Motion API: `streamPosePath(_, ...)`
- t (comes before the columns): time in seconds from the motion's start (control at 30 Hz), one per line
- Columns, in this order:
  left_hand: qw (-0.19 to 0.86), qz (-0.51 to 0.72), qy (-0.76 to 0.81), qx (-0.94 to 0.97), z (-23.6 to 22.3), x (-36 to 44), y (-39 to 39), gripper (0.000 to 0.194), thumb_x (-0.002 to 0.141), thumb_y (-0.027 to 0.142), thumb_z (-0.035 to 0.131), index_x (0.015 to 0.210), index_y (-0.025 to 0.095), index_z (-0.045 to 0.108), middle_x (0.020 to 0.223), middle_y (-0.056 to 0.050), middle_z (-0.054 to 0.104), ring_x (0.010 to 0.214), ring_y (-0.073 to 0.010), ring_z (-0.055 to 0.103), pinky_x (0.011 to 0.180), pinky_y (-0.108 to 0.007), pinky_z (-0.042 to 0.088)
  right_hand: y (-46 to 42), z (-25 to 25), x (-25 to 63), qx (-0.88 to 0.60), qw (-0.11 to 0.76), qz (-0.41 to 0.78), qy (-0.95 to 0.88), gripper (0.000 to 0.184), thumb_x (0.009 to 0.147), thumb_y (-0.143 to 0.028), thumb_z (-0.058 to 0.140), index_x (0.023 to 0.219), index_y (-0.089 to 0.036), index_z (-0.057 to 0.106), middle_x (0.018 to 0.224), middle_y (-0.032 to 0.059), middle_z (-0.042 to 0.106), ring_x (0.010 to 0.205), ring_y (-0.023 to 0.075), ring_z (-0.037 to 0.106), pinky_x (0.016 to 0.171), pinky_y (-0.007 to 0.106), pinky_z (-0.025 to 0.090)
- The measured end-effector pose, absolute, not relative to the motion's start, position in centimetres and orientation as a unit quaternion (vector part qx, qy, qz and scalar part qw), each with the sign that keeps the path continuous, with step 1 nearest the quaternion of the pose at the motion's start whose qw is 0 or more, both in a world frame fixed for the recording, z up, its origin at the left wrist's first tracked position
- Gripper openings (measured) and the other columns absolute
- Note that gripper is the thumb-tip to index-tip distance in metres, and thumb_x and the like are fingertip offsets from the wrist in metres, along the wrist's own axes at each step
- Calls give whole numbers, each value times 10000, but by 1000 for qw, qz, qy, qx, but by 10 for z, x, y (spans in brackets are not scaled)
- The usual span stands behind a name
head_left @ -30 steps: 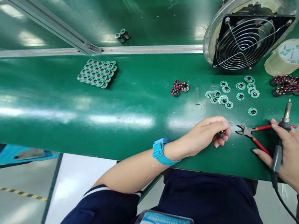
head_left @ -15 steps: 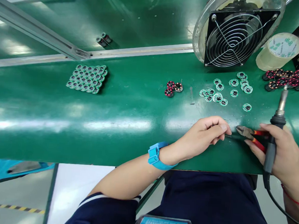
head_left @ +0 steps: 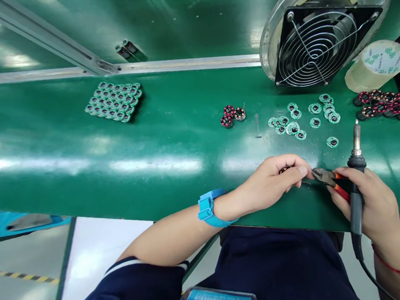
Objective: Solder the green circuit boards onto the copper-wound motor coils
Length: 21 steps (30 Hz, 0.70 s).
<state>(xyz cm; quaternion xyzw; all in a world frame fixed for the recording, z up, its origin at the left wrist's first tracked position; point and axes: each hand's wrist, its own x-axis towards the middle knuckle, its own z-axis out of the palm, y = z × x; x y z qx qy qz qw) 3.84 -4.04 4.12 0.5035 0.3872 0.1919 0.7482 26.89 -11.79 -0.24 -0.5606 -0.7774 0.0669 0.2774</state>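
Observation:
My left hand (head_left: 282,176) is closed around a small wound coil (head_left: 285,169), mostly hidden by the fingers; a thin wire sticks out to the right below the fingertips. My right hand (head_left: 376,201) is closed on orange-handled side cutters (head_left: 325,175), whose jaws touch or nearly touch my left fingertips. The same hand also carries a soldering iron (head_left: 356,188), its tip pointing away from me and its cable running down right. Beyond the hands lie several loose round green circuit boards (head_left: 293,127).
Three coils (head_left: 233,115) stand mid-bench, and a block of round boards (head_left: 114,101) sits farther left. At the back are a grilled fan (head_left: 314,55), a tape roll (head_left: 377,66) and more coils (head_left: 381,107). A metal rail (head_left: 185,67) runs along the rear.
My right hand has moved left with the cutters and soldering iron, bringing the cutter jaws up to my left fingertips. The iron's tip has swung away from the coils at the right.

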Motion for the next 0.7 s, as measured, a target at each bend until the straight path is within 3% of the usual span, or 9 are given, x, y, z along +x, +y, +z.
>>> streamPosePath(0.33, 727, 204, 381, 534, 41, 40, -40, 182, 905, 267, 481, 816, 140, 577, 679, 29, 499, 572, -52, 388, 542, -217, 306, -119, -4, 270, -555, 270, 67, -784, 443, 807, -275, 680, 1223, -211, 541, 941, 81, 661, 826, 250, 633, 637, 355, 478)
streamPosePath(0.57, 710, 210, 375, 557, 43, 40, -40, 188, 909, 266, 482, 807, 135, 571, 673, 34, 489, 575, -49, 384, 550, -211, 309, -119, 2, 268, -544, 253, 29, -799, 360, 834, -227, 648, 1178, -188, 550, 850, 49, 631, 707, 180, 593, 623, 304, 475)
streamPosePath(0.7, 711, 206, 369, 563, 43, 40, -39, 198, 918, 263, 473, 840, 132, 599, 680, 31, 497, 581, -49, 396, 550, -204, 311, -122, -1, 269, -552, 254, 39, -793, 403, 819, -211, 664, 1201, -185, 538, 875, 52, 640, 713, 179, 603, 635, 303, 480)
